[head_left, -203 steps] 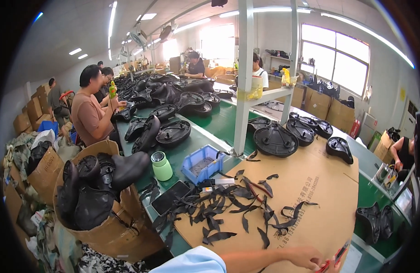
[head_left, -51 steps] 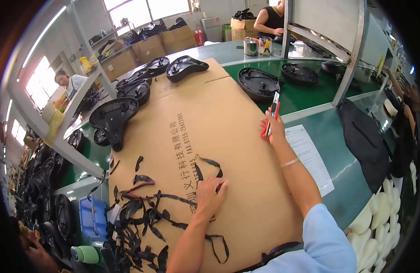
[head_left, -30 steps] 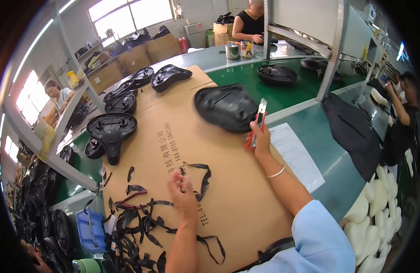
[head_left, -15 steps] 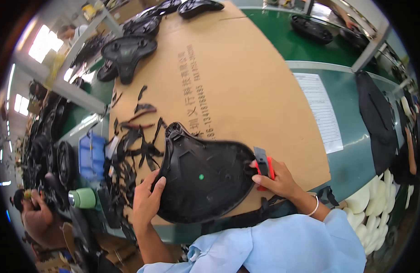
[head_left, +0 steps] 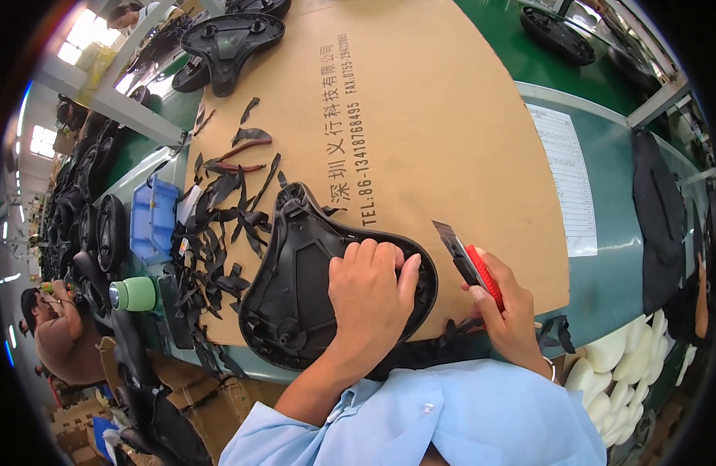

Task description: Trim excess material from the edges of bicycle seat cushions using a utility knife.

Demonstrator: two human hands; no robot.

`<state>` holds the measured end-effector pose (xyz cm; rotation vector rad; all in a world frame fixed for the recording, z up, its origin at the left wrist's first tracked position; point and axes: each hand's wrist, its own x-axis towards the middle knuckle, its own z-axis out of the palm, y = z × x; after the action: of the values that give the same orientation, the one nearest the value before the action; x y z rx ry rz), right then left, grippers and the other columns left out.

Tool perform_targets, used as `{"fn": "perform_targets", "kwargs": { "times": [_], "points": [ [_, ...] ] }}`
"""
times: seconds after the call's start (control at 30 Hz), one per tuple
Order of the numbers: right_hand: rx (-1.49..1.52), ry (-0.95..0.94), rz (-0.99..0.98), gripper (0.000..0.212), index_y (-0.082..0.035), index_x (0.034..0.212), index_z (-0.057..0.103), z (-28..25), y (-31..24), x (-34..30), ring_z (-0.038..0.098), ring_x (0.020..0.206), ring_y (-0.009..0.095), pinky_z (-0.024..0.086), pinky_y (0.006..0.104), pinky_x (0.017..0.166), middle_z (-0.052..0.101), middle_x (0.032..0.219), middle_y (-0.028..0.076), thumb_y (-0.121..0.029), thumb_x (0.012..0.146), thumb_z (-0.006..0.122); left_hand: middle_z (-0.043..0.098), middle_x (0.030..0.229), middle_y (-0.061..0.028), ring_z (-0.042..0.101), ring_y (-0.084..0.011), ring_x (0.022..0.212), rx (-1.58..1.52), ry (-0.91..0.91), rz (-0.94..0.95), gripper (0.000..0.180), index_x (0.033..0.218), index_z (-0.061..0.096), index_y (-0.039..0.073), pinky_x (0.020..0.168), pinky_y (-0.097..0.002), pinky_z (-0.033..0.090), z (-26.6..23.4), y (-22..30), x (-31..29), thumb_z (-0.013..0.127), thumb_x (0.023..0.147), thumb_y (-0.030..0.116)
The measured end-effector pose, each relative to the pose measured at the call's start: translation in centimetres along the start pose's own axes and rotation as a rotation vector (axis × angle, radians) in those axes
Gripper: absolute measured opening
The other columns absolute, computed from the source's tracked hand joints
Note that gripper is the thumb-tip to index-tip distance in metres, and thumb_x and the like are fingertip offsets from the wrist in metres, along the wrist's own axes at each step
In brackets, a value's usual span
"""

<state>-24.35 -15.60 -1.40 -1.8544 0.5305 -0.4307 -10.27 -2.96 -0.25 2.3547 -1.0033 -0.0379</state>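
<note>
A black bicycle saddle [head_left: 296,264] lies underside up on the cardboard sheet, its narrow nose pointing away from me. Across its right half rests my left hand [head_left: 370,291], fingers curled together and thumb close beside them. The fingertips are turned down out of sight, so whatever they pinch is hidden. To the right of the saddle, my right hand [head_left: 505,307] grips the red handle of a utility knife [head_left: 482,272]. Its blade is out, pointing up and left, apart from the saddle. Cut black strips [head_left: 218,241] lie heaped left of the saddle.
Red-handled pliers [head_left: 245,153] lie among the strips on the cardboard [head_left: 451,116]. A blue bin [head_left: 154,221] and a green-lidded cup [head_left: 133,294] stand at the left. Another saddle [head_left: 232,43] lies at the far left; a printed sheet [head_left: 564,179] at the right.
My left hand has gone from the saddle's left edge onto its right half. My right hand has drawn away from the rim with the knife. The saddle has turned slightly.
</note>
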Motion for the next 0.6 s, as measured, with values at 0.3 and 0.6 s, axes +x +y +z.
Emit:
{"fn": "perform_targets", "kwargs": {
  "times": [0.3, 0.6],
  "points": [
    [-0.508, -0.247, -0.348, 0.051, -0.012, 0.129, 0.054, -2.2, -2.4, 2.3, 0.053, 0.05, 0.019, 0.043, 0.0299, 0.046, 0.057, 0.066, 0.008, 0.0, 0.08, 0.061, 0.045, 0.066, -0.0041, 0.042, -0.0201, 0.068, -0.259, -0.005, -0.03, 0.015, 0.067, 0.056, 0.005, 0.067, -0.0351, 0.028, 0.0, -0.6, -0.3, 0.062, 0.079, 0.011],
    [-0.842, -0.365, -0.373, 0.066, -0.017, 0.134, 0.05, -1.7, -4.7, 0.7, 0.05, 0.047, 0.018, 0.038, 0.0312, 0.041, 0.05, 0.064, 0.006, 0.002, 0.071, 0.06, 0.044, 0.061, -0.0025, 0.04, -0.0178, 0.065, -0.502, 0.109, -0.108, 0.018, 0.061, 0.052, 0.004, 0.067, -0.0332, 0.027, 0.0, -1.2, -0.7, 0.061, 0.076, 0.009]
  ]
}}
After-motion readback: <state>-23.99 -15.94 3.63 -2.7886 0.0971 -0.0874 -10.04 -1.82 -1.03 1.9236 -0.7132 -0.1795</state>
